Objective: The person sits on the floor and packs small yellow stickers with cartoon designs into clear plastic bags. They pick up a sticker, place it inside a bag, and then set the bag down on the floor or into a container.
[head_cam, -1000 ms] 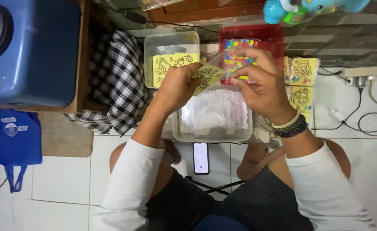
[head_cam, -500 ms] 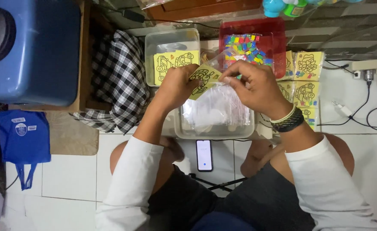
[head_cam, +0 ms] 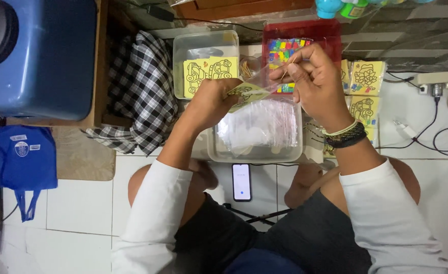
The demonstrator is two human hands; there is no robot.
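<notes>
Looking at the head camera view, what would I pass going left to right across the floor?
Blue bag → checked cloth → left hand holding yellow card → right hand → power strip.

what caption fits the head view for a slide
Left hand holds a yellow card, right hand a clear sleeve, above a clear tub.

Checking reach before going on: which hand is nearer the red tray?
Right. The right hand overlaps the red tray's near edge in the view; the left hand, holding a yellow card, sits further toward the clear tub.
</notes>
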